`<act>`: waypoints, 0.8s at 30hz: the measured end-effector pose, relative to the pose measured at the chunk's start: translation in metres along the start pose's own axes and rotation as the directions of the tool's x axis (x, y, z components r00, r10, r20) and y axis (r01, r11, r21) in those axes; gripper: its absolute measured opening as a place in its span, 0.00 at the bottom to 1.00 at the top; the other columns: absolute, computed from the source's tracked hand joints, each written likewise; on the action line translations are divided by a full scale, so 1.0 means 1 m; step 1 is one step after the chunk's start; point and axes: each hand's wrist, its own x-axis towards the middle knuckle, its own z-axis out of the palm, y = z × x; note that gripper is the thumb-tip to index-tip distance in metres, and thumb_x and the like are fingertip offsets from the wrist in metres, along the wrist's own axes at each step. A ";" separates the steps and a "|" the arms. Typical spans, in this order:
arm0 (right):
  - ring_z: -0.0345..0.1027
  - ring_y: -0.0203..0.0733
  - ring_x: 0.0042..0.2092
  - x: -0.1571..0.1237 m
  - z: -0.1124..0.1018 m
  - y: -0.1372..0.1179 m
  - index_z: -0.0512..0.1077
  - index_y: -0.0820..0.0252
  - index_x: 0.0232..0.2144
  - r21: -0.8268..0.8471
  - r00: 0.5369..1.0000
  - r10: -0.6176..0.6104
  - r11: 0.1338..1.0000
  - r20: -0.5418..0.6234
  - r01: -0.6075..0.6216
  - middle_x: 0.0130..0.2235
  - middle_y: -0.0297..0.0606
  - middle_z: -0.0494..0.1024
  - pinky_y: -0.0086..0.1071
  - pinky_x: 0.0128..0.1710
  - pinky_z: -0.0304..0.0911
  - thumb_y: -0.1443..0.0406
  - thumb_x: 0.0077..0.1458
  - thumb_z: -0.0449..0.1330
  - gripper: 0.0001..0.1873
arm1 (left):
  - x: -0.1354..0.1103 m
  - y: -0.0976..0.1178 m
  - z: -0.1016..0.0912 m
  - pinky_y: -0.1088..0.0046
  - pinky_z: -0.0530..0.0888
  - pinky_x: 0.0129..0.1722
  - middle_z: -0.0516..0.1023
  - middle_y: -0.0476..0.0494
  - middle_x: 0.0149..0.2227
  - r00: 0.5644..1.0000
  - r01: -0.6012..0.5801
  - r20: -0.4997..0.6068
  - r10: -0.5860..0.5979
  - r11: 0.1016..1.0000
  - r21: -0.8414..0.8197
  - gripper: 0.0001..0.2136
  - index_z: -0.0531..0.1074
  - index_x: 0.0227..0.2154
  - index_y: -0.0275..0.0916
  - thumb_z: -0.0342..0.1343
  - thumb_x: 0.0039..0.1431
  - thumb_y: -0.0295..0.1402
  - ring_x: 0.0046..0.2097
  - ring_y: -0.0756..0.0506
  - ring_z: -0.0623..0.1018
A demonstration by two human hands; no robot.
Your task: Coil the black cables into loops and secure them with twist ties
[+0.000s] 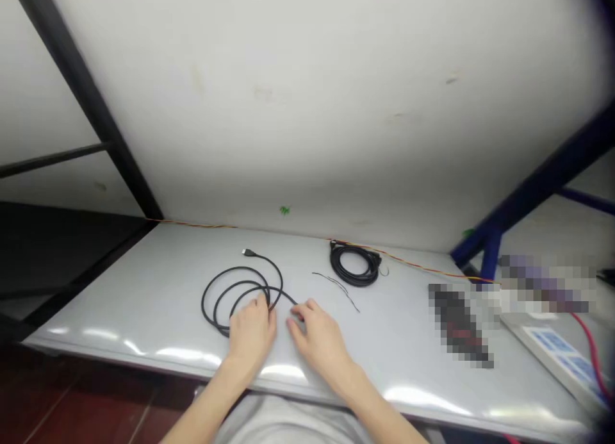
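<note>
A black cable lies in several loose loops on the shiny grey tabletop, its plug with a pale metal tip pointing left at the far side. My left hand is closed over the right side of the loops, where the strands come together. Just to the right, my right hand pinches the same cable between thumb and fingers. Whatever lies inside the right palm is hidden. Between the two hands a short stretch of cable runs above a small gap.
Behind the right hand lies a neatly coiled black cable. Two thin dark ties rest nearer. A red-yellow wire follows the wall. Rightward are a blurred dark object, a white box-like item and a blue frame post.
</note>
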 end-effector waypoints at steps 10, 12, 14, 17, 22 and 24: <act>0.72 0.46 0.51 0.084 0.008 0.003 0.77 0.59 0.44 0.297 0.999 -0.035 0.955 0.039 0.022 0.46 0.44 0.80 0.40 0.58 0.63 0.70 0.65 0.54 0.12 | -0.015 -0.035 -0.023 0.64 0.74 0.45 0.82 0.40 0.41 0.936 -0.334 0.042 0.350 0.919 -0.208 0.24 0.71 0.54 0.41 0.52 0.53 0.23 0.45 0.37 0.82; 0.73 0.45 0.49 0.097 0.009 -0.003 0.76 0.59 0.49 0.364 0.998 -0.015 0.931 0.068 -0.011 0.45 0.42 0.81 0.38 0.55 0.64 0.66 0.67 0.54 0.13 | -0.016 -0.039 -0.021 0.65 0.74 0.41 0.81 0.40 0.44 0.944 -0.311 0.054 0.326 0.931 -0.193 0.23 0.70 0.56 0.41 0.51 0.57 0.24 0.43 0.38 0.82; 0.74 0.47 0.47 0.099 0.012 -0.009 0.73 0.61 0.53 0.416 0.995 0.059 0.905 0.077 -0.086 0.42 0.43 0.82 0.39 0.53 0.65 0.61 0.68 0.56 0.16 | -0.015 -0.036 -0.016 0.66 0.74 0.38 0.80 0.38 0.46 0.956 -0.279 0.053 0.290 0.948 -0.153 0.20 0.70 0.55 0.39 0.50 0.60 0.24 0.42 0.38 0.83; 0.73 0.51 0.44 0.087 0.016 -0.014 0.73 0.63 0.51 0.493 0.971 0.200 0.837 0.129 -0.238 0.36 0.42 0.80 0.41 0.48 0.66 0.57 0.61 0.64 0.20 | -0.015 -0.019 -0.005 0.66 0.74 0.37 0.80 0.35 0.47 0.972 -0.232 0.000 0.235 0.961 -0.152 0.15 0.69 0.52 0.38 0.50 0.63 0.25 0.44 0.37 0.83; 0.68 0.41 0.30 0.066 0.008 -0.015 0.73 0.58 0.42 0.670 0.901 0.249 0.605 0.354 -0.431 0.27 0.30 0.73 0.35 0.34 0.66 0.66 0.54 0.62 0.11 | -0.016 0.005 0.001 0.64 0.74 0.39 0.83 0.37 0.43 0.961 -0.270 -0.018 0.274 0.929 -0.251 0.13 0.69 0.53 0.39 0.50 0.70 0.35 0.42 0.37 0.83; 0.63 0.38 0.27 0.064 -0.001 -0.013 0.72 0.59 0.40 0.727 0.873 0.237 0.484 0.427 -0.487 0.25 0.28 0.68 0.34 0.33 0.65 0.68 0.54 0.58 0.09 | -0.016 0.001 -0.004 0.64 0.74 0.38 0.83 0.40 0.39 0.935 -0.341 0.012 0.355 0.908 -0.244 0.15 0.70 0.53 0.41 0.54 0.69 0.39 0.38 0.37 0.83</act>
